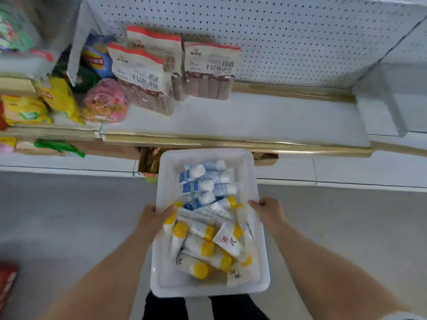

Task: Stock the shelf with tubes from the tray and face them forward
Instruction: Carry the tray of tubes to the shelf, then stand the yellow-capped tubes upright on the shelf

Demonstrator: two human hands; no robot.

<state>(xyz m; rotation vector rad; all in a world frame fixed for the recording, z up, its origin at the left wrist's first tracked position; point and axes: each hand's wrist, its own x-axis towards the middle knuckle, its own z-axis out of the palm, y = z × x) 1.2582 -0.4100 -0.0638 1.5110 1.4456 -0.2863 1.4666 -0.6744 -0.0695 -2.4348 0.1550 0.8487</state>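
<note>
White plastic tray (166, 281): held level just short of the shelf edge, probably so nothing slides out.
Left hand (153, 218): grips the tray's left rim, thumb hooked inside.
Right hand (269, 210): grips the right rim, balancing the load.
Yellow-capped white tubes (203, 248): heaped loose in the tray's near half.
Blue-and-white tubes (203, 181): lying in its far half.
White metal shelf (265, 121): no tubes on it yet.
Red-topped bread packets (147, 72): standing at the shelf's back left.
</note>
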